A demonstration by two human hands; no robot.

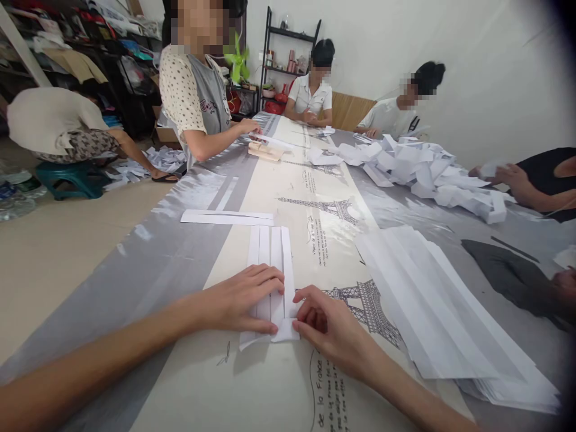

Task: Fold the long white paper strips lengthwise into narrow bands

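White folded paper lies lengthwise before me, its long panels side by side, with a short flap turned over at the near end. Across the panels rests my left hand, palm down, fingers extended and thumb touching the paper beside the flap. My right hand is at the flap's right edge; its thumb meets the paper while the index finger arches apart from it. The other right fingers are curled and partly hidden. Beyond the far end of the panels, another folded white strip lies crosswise.
A stack of white sheets lies to the right. Farther back are a heap of folded paper and a wooden block. Several people sit or stand around the table. A dark cloth-like item is at right.
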